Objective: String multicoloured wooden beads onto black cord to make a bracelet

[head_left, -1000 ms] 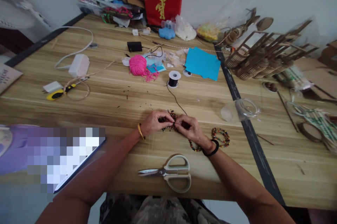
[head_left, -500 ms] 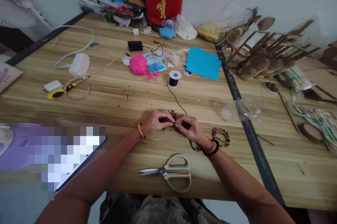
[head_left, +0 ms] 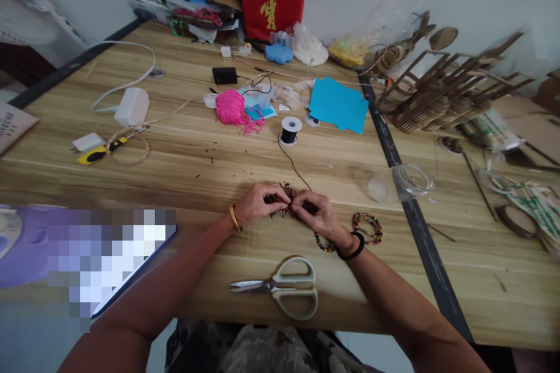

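Both hands meet at the middle of the wooden tabletop (head_left: pixel 184 174), and between them lies a small heap of dark and coloured beads (head_left: pixel 286 191). The left hand (head_left: pixel 256 205) has its fingers (head_left: pixel 275 191) pinched together on something tiny at the heap's near edge, most likely a bead or the cord end, though it is too small to tell which; the right hand (head_left: pixel 315 213) is clenched in the same way, fingertip to fingertip with the left. A thin black cord (head_left: pixel 294 168) runs from under the hands up to a spool (head_left: pixel 289 130) farther back on the tabletop, and a strung length of beads (head_left: pixel 322 243) trails out below the right wrist. The chief risk, as I judge it, is a slip of the pinch: the cord end is fine and the beads small, so a loose grip could let a bead drop off and roll among the scattered specks, or let the strung length slide back off the free end. A tug toward the body could also topple or drag the spool, since nothing weighs it down. The finished bead bracelets (head_left: pixel 367 228) lie just beside the right wrist, and a sweep of that forearm could knock them toward the dark seam in the tabletop. The scissors (head_left: pixel 284 288) rest near the front edge, between the forearms, where an elbow drawn back might push them off.
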`<state>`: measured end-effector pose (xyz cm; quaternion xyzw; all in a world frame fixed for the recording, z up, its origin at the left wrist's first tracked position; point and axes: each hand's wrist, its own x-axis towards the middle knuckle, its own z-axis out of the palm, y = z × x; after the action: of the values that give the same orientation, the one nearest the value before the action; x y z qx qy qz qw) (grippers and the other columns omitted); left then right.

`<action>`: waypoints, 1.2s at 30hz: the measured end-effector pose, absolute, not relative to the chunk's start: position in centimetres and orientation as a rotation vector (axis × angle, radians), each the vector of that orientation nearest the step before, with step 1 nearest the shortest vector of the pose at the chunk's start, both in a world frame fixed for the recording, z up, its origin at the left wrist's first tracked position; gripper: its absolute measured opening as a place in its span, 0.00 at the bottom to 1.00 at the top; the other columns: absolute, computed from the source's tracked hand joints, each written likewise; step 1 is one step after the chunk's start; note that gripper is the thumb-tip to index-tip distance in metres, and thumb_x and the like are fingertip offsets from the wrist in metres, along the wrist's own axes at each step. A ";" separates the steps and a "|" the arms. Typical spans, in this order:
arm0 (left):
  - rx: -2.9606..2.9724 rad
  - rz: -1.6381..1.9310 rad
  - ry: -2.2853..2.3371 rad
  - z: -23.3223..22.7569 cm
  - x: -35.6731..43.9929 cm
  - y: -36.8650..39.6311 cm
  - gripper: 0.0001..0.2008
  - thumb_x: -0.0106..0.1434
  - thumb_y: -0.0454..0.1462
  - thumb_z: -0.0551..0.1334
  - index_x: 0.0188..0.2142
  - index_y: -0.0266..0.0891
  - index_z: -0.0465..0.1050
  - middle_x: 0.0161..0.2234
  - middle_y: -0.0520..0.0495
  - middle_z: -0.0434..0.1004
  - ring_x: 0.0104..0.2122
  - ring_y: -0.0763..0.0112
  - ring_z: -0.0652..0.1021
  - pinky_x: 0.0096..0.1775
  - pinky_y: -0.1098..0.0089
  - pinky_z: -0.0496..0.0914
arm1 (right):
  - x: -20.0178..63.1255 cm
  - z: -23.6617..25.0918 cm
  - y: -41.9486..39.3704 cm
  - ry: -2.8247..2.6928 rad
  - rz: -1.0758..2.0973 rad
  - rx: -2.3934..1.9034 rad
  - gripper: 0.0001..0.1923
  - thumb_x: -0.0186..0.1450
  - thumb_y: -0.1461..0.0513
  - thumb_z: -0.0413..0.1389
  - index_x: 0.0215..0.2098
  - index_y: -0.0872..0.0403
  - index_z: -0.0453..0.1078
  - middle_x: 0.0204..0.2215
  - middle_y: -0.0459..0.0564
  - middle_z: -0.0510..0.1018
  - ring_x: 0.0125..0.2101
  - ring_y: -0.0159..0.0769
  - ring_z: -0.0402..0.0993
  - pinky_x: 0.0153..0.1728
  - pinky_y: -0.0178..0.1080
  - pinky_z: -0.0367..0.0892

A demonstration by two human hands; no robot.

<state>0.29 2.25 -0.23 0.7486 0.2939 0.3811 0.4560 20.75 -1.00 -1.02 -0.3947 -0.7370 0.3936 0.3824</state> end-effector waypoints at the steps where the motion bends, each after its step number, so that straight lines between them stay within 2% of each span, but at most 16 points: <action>1: 1.845 0.932 0.729 -0.3 0.3 2.3 0.02 0.57 0.32 0.67 0.30 0.35 0.79 0.30 0.45 0.80 0.32 0.70 0.77 0.39 0.69 0.71 | 20.8 -1.0 -1.0 -1.879 1.002 -1.005 0.10 0.66 0.58 0.55 0.31 0.56 0.71 0.25 0.48 0.75 0.25 0.30 0.68 0.26 0.33 0.64; 36: 1.754 0.859 0.813 -0.7 0.3 2.1 0.04 0.56 0.33 0.67 0.31 0.33 0.77 0.28 0.45 0.79 0.30 0.72 0.77 0.35 0.72 0.71 | 20.7 -0.7 -0.9 -1.904 0.955 -0.993 0.11 0.67 0.57 0.55 0.32 0.56 0.71 0.26 0.49 0.75 0.26 0.31 0.69 0.28 0.34 0.65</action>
<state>0.26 2.10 -0.74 0.7225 0.3347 0.3539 0.4907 20.65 -0.91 -0.65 -0.3899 -0.7475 0.3749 0.3857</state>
